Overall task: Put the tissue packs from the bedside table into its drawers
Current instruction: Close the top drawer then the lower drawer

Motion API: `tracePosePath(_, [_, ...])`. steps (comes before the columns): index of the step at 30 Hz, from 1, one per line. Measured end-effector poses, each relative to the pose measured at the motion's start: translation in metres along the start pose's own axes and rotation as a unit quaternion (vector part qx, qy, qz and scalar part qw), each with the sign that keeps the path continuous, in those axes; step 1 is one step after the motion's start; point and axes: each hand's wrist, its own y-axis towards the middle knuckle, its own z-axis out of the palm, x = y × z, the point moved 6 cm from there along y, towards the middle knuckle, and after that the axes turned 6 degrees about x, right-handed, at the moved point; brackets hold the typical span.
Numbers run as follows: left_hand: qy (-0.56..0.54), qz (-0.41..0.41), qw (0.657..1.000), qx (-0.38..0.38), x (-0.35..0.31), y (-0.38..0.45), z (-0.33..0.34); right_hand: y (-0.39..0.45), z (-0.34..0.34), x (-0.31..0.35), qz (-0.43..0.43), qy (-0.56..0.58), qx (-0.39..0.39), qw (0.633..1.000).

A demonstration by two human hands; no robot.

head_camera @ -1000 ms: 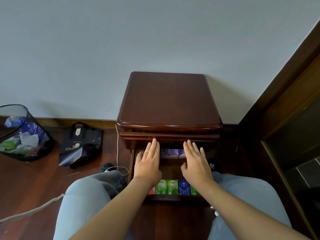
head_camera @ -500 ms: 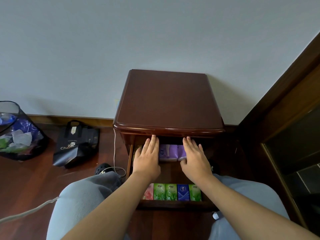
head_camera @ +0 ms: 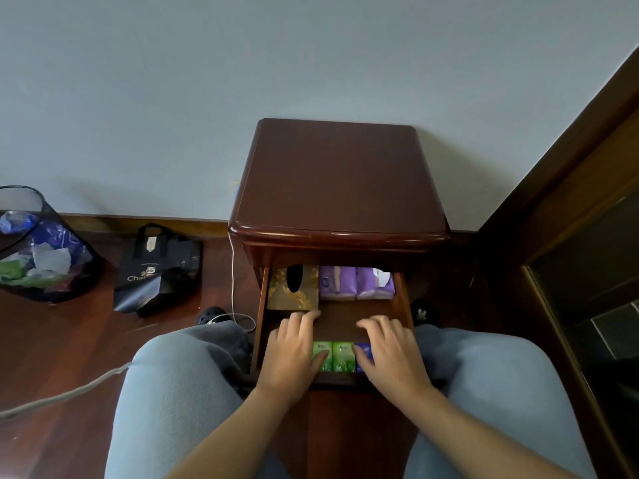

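The dark wooden bedside table [head_camera: 339,188] has a bare top. Its lower drawer [head_camera: 342,319] stands pulled out. At the drawer's back lie a gold tissue box [head_camera: 294,288] and two purple tissue packs [head_camera: 356,283]. Along the front stand two green tissue packs [head_camera: 333,356] and a blue tissue pack [head_camera: 363,350]. My left hand [head_camera: 294,354] hovers over the front left of the drawer, fingers loosely bent, thumb against a green pack. My right hand [head_camera: 390,354] sits over the front right, partly covering the blue pack. Neither hand holds anything.
A mesh waste bin [head_camera: 34,250] and a black bag [head_camera: 155,267] stand on the floor to the left. A white cable [head_camera: 233,271] runs down beside the table. Dark wooden panelling [head_camera: 570,167] closes the right side. My knees [head_camera: 179,392] flank the drawer.
The upper drawer, slightly open a second ago, is now shut. Both hands have drawn back from it and dropped over the front of the lower drawer.
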Motion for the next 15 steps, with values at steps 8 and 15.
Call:
tracePosePath(8, [0.009,0.048,0.992,0.115,-0.017,-0.03,0.041,-0.038,0.052,-0.001,0.027,-0.041,0.174,0.983])
tracePosePath(15, [0.042,0.042,0.994,0.091,-0.014,-0.031,0.039,-0.036,0.049,-0.005,0.038,-0.025,0.153,0.987])
